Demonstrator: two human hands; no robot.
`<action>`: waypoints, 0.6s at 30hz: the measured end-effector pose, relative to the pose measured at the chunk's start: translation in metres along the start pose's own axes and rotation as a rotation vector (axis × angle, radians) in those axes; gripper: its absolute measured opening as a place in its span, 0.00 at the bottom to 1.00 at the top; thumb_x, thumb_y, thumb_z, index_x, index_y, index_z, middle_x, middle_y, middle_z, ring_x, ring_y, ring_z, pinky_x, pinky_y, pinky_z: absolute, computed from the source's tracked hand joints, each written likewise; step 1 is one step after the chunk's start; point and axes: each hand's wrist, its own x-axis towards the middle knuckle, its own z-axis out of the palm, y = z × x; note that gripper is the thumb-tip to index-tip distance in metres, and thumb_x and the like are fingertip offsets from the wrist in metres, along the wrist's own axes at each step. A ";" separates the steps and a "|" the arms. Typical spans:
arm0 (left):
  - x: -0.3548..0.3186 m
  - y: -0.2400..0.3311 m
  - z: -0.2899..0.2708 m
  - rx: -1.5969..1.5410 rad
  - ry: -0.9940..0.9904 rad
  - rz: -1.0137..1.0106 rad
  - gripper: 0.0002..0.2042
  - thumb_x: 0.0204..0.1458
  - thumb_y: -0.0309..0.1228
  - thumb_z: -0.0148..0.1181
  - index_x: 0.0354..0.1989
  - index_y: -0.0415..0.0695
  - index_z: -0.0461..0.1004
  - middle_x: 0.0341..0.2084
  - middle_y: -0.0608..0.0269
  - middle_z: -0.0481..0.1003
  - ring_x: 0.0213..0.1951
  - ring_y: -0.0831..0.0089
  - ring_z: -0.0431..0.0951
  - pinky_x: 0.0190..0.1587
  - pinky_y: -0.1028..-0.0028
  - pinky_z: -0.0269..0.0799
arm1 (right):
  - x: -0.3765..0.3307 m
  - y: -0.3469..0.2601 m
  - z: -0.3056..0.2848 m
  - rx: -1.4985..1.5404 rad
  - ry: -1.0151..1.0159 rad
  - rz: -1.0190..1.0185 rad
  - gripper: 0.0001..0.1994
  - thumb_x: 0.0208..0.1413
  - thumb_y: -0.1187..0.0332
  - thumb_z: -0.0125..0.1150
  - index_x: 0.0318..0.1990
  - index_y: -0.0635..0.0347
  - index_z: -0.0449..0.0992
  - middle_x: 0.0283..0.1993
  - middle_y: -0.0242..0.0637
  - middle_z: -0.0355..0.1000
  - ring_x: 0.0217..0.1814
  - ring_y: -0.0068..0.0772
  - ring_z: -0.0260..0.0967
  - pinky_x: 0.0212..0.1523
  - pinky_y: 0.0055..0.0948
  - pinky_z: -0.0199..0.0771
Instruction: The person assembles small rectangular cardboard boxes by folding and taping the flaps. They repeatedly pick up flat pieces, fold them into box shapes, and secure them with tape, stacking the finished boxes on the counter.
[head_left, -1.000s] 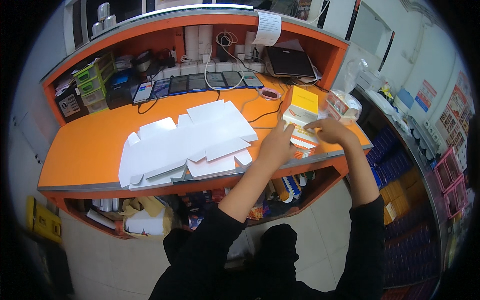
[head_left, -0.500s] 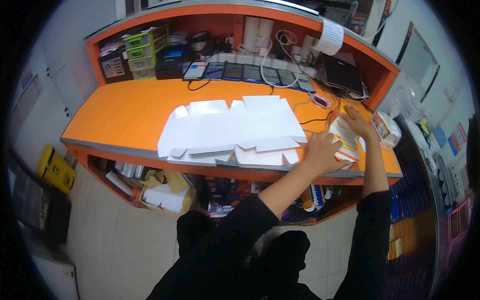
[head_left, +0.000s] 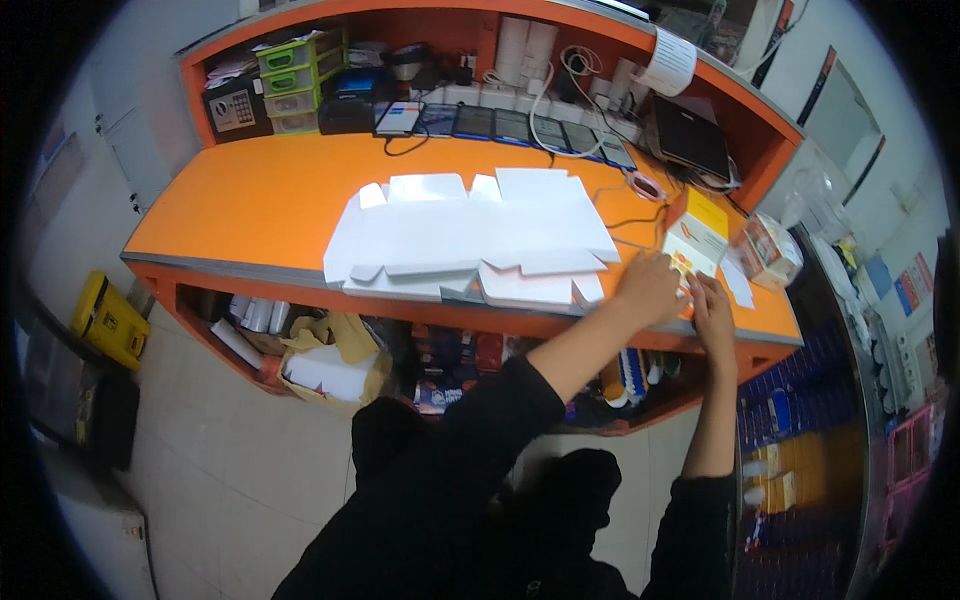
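A small yellow, orange and white carton (head_left: 697, 235) lies at the right end of the orange counter, its yellow panel at the far end. My left hand (head_left: 648, 290) grips its near left side with the fingers curled over the edge. At the near end of the carton, my right hand (head_left: 712, 312) is closed on it, fingers bent together. The hands hide the carton's near part. To the left lie flat, unfolded white cardboard blanks (head_left: 470, 230), stacked with their flaps sticking out.
Several phones or tablets (head_left: 475, 122) lie along the counter's back, with cables. A closed black laptop (head_left: 690, 138) leans at the back right. Beside the carton sits another printed box (head_left: 768, 250). Green drawers (head_left: 290, 80) stand back left; a pink-rimmed oval object (head_left: 645, 186) lies behind the carton.
My right hand has moved from the carton's far end to its near end. The yellow far panel now shows uncovered. My left hand stays on the left side.
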 end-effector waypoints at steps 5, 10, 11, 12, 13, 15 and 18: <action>0.001 0.007 -0.006 0.050 0.108 0.172 0.20 0.48 0.45 0.55 0.33 0.37 0.77 0.37 0.53 0.73 0.41 0.59 0.73 0.47 0.61 0.67 | -0.008 -0.001 0.003 0.047 0.066 0.013 0.18 0.61 0.57 0.44 0.50 0.54 0.74 0.55 0.46 0.66 0.58 0.45 0.62 0.57 0.36 0.61; -0.006 0.021 -0.012 -0.007 -0.211 0.024 0.23 0.48 0.47 0.55 0.40 0.37 0.74 0.45 0.52 0.70 0.51 0.59 0.67 0.54 0.60 0.62 | -0.007 -0.007 0.002 -0.192 0.135 -0.123 0.16 0.60 0.60 0.48 0.48 0.57 0.75 0.53 0.46 0.66 0.55 0.47 0.63 0.55 0.37 0.63; -0.010 0.024 -0.016 0.047 -0.195 0.062 0.24 0.47 0.47 0.55 0.43 0.38 0.73 0.47 0.52 0.69 0.53 0.59 0.66 0.56 0.60 0.60 | -0.006 -0.008 0.001 -0.109 0.106 -0.107 0.16 0.60 0.60 0.48 0.48 0.57 0.75 0.53 0.46 0.66 0.55 0.48 0.63 0.55 0.37 0.63; -0.018 0.027 -0.020 0.075 -0.095 0.106 0.25 0.47 0.47 0.56 0.46 0.38 0.71 0.50 0.51 0.67 0.55 0.59 0.64 0.57 0.59 0.58 | -0.006 -0.008 0.000 -0.037 0.057 -0.088 0.16 0.60 0.59 0.47 0.48 0.58 0.75 0.53 0.46 0.66 0.55 0.48 0.63 0.55 0.37 0.63; -0.025 0.029 -0.028 0.109 -0.077 0.112 0.27 0.46 0.47 0.56 0.49 0.38 0.69 0.52 0.51 0.66 0.57 0.58 0.62 0.58 0.58 0.56 | -0.007 -0.007 0.000 0.050 0.018 -0.037 0.17 0.60 0.59 0.47 0.48 0.58 0.75 0.53 0.47 0.66 0.55 0.48 0.63 0.55 0.36 0.63; -0.037 0.028 -0.051 0.290 0.097 0.137 0.31 0.45 0.48 0.57 0.55 0.41 0.64 0.56 0.51 0.62 0.58 0.57 0.60 0.60 0.56 0.53 | -0.008 -0.006 -0.002 0.103 0.062 -0.133 0.18 0.60 0.59 0.46 0.50 0.59 0.73 0.52 0.47 0.67 0.55 0.49 0.63 0.55 0.36 0.62; -0.043 0.003 -0.108 0.238 0.047 -0.067 0.28 0.44 0.51 0.59 0.48 0.43 0.71 0.50 0.51 0.68 0.54 0.56 0.65 0.56 0.61 0.60 | -0.010 -0.001 0.000 0.095 0.181 -0.233 0.19 0.61 0.58 0.45 0.51 0.61 0.71 0.50 0.49 0.67 0.55 0.49 0.63 0.56 0.37 0.60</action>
